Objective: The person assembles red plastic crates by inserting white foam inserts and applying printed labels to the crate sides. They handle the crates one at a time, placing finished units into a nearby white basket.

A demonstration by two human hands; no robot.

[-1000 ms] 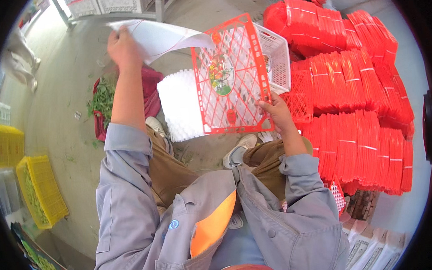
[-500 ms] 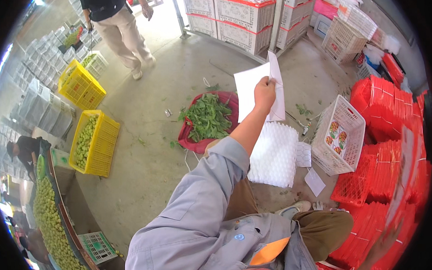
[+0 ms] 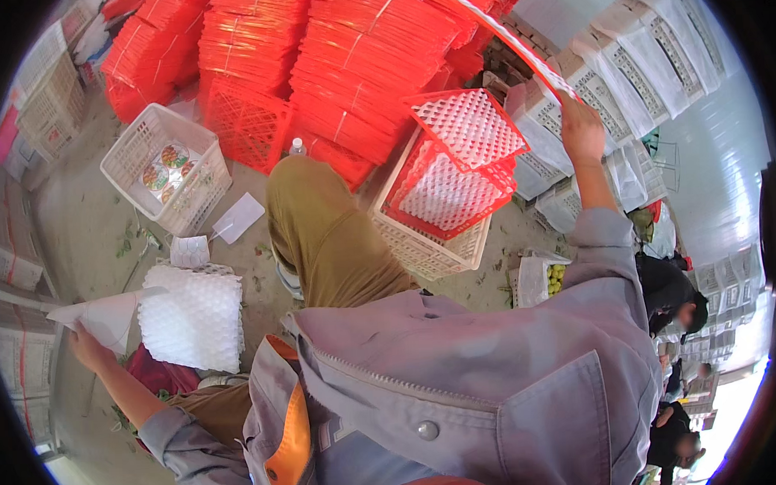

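My left hand (image 3: 87, 349), at the far left, is closed on white paper sheets (image 3: 109, 319) that fan out over the floor. Just right of them lies a stack of white bumpy foam sheets (image 3: 191, 313). At the upper right my raised right hand (image 3: 583, 135) grips the lower end of a thin red and white panel (image 3: 518, 54), seen nearly edge-on. Below and left of that hand, red mesh panels faced with white foam net (image 3: 469, 130) are piled, tilted, on a cream plastic crate (image 3: 431, 251).
Tall bundles of red mesh panels (image 3: 348, 73) fill the far side. A white crate (image 3: 168, 177) with round printed labels stands left of my knee. A clear bottle (image 3: 297, 147) is beyond the knee. White boxes (image 3: 638, 58) are stacked at right; people (image 3: 668, 305) work below them.
My view has swung right, toward the red bundles. The hand with the paper is now at the left edge. My right hand has come into clear view, raised, holding the panel.
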